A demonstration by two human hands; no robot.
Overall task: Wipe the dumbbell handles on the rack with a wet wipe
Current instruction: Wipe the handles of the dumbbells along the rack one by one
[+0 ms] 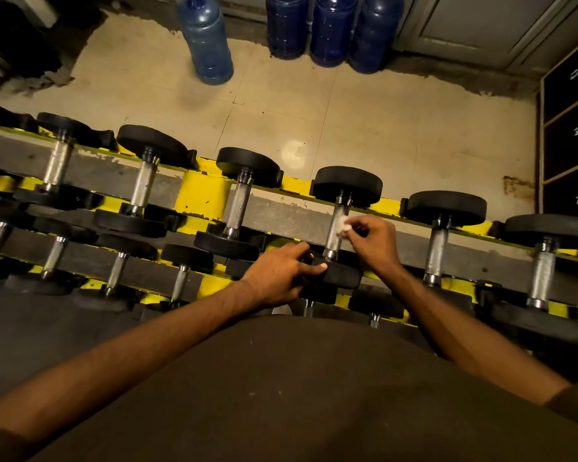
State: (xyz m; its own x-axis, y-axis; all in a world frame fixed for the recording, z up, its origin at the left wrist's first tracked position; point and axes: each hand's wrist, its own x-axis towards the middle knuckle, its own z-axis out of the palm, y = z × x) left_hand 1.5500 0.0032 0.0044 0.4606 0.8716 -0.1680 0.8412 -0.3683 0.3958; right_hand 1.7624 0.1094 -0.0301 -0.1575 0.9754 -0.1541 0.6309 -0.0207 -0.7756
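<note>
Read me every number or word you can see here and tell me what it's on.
"14": white, on the middle dark panel at the right edge.
"15": white, on the lower dark panel.
Upper dark panel: a number, perhaps "13", too blurred to be sure.
Dumbbells and blue jugs: no text readable.

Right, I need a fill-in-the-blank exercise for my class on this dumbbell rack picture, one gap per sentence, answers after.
1. The right hand presses a ____ wipe on a dumbbell handle.
2. The left hand grips that dumbbell's near head, coloured ____.
3. ____ blue bottles stand on the floor.
4. The rack has rails painted ____.
Missing words: white; black; four; yellow.
</note>
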